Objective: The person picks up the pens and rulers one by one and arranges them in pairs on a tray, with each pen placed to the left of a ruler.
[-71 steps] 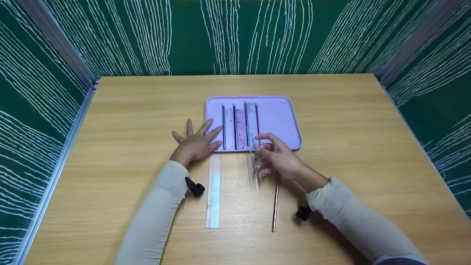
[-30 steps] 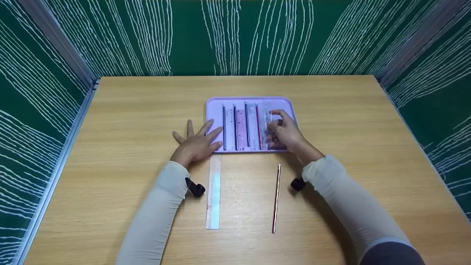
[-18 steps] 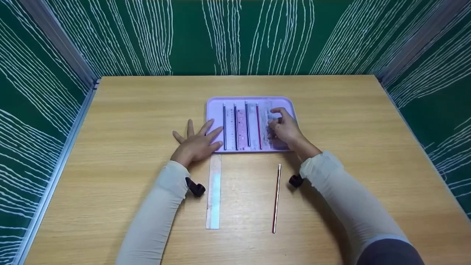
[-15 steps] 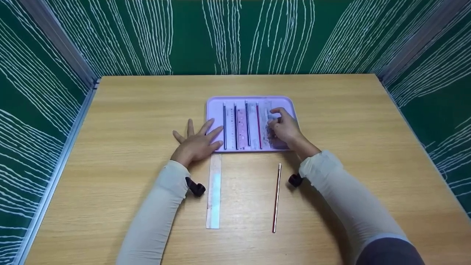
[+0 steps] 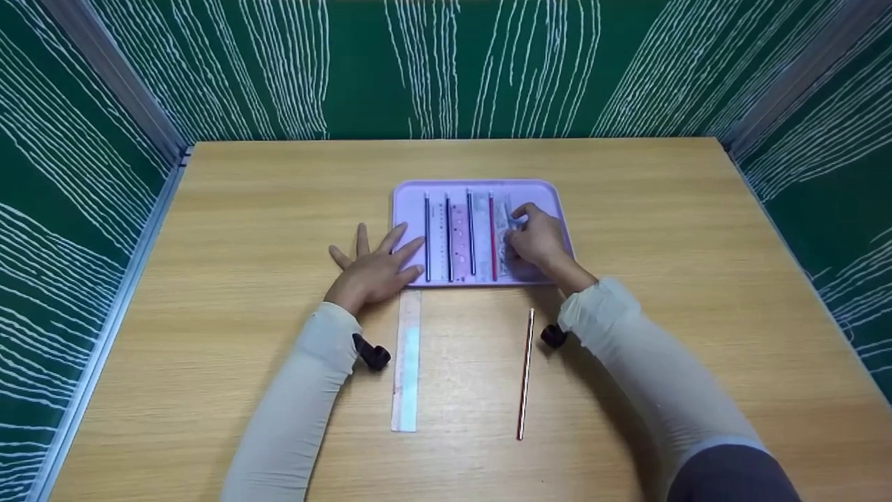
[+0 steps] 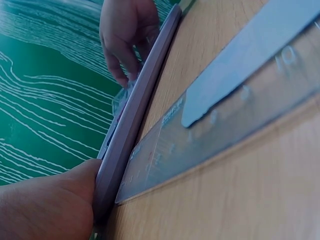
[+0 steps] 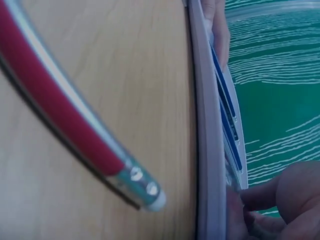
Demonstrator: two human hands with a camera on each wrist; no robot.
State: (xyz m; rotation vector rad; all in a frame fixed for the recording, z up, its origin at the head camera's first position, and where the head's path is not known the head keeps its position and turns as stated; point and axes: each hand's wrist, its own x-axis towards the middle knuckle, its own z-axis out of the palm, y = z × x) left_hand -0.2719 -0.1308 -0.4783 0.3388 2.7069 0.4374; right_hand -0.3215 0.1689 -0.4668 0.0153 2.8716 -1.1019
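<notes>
My left hand lies with spread fingers over the left rim of a lilac tray. On the tray, dark pencils, a red pencil and several rulers stand side by side in a row, among them a pink ruler. At the right end of that row my right hand pinches a clear ruler with curled fingers. The hand hides part of this ruler; in the left wrist view its clear end shows below the fingertips.
A clear ruler with a pale blue strip lies on the wooden table, in front of the tray's left part. Farther right lies a red striped pencil, its eraser end toward the tray. Green walls with white lines enclose the table.
My right hand has carried the clear ruler from the tray's front edge onto its right part, lowered it beside the red pencil and drawn its fingers in. My left hand has stayed put.
</notes>
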